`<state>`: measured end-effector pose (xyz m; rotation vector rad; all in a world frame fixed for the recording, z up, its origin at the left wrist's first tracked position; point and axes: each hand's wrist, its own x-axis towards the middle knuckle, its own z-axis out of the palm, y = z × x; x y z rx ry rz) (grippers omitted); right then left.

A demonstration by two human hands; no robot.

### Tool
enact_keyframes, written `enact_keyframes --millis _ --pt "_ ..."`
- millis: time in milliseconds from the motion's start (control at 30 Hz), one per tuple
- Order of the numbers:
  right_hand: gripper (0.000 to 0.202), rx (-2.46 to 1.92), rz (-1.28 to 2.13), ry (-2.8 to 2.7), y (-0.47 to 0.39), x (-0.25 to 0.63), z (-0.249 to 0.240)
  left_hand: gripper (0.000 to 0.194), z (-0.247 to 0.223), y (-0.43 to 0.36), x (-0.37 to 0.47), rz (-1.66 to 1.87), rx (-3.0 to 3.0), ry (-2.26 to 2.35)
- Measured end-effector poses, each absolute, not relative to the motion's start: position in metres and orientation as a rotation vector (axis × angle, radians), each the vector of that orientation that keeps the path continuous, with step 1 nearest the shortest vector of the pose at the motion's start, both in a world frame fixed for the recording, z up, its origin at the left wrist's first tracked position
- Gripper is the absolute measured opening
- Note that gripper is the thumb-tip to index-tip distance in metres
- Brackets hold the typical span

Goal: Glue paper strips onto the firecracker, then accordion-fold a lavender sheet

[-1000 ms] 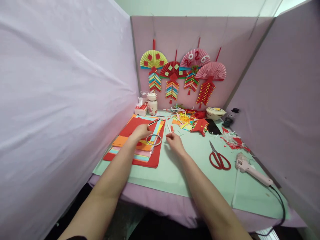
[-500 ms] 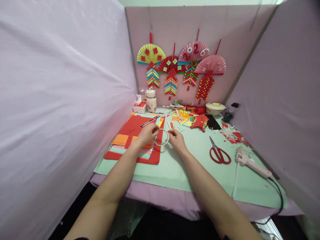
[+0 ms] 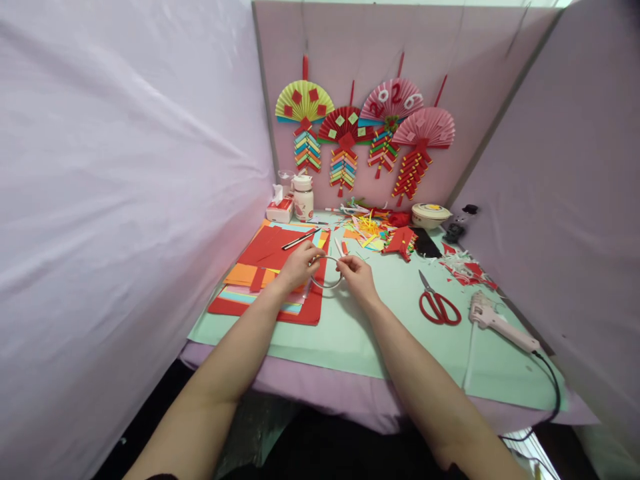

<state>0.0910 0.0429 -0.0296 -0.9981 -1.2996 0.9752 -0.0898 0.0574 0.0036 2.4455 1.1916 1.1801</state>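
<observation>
A thin white ring (image 3: 327,287), which looks like a narrow roll of tape, is held up between my two hands above the table. My left hand (image 3: 300,265) pinches its left side. On the other side, the fingertips of my right hand (image 3: 358,275) are closed on the upper right edge. Below the ring and my left hand lies a stack of red paper (image 3: 313,313) with orange, pink and blue sheets on top. A dark pen-like tool (image 3: 300,240) rests on the red sheets just beyond my left hand.
Red-handled scissors (image 3: 440,308) and a corded glue gun (image 3: 505,325) lie to the right. Paper scraps (image 3: 369,227), a lidded bowl (image 3: 430,215), a white jar (image 3: 303,199) and a tissue box (image 3: 280,211) stand along the back. Paper fan decorations (image 3: 345,130) hang behind.
The ring has tilted, so it looks flatter now. Both hands have moved slightly right with it and stay closed on it. The view has shifted a little.
</observation>
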Motion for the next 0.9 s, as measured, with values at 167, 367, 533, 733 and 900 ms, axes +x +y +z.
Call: enact_keyframes --millis 167,367,533,733,900 --pt "0.033 -1.018 0.997 -1.278 0.042 0.091 -0.027 0.024 0.001 0.07 -0.102 1.288 2.302 1.361" --pt "0.031 -1.149 0.99 -1.311 0.042 0.092 -0.03 0.03 0.001 0.097 -0.157 1.387 1.691 2.144" --pt "0.024 -1.211 0.902 -1.445 0.041 0.091 -0.037 0.053 0.002 0.093 -0.167 1.036 1.656 2.228" --pt "0.018 -1.279 0.818 -1.575 0.038 0.091 -0.039 0.041 0.011 0.069 -0.141 0.779 2.097 1.799" --pt "0.017 -1.281 0.753 -1.69 0.036 0.09 -0.038 0.03 0.009 0.061 -0.127 0.516 2.273 1.74"
